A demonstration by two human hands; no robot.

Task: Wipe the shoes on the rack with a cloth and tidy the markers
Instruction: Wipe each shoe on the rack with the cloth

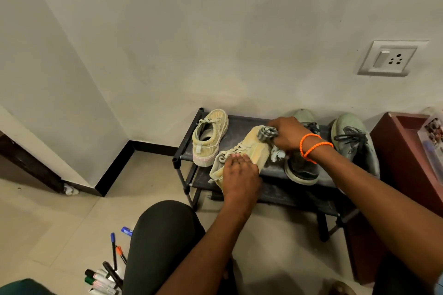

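Gripping a bunched grey cloth in curled fingers, the right hand pressed it against the toe of a yellow shoe, two orange bands around its wrist. The left hand lay over the same shoe near its laces and heel, fingers close together and bent down around it, steadying it at the front edge of the black shoe rack. A second yellow shoe stood on the rack's top shelf to the left, and two grey-green shoes sat on the right. Down on the tiled floor by the person's knee, a loose cluster of markers lay scattered, well apart from the rack
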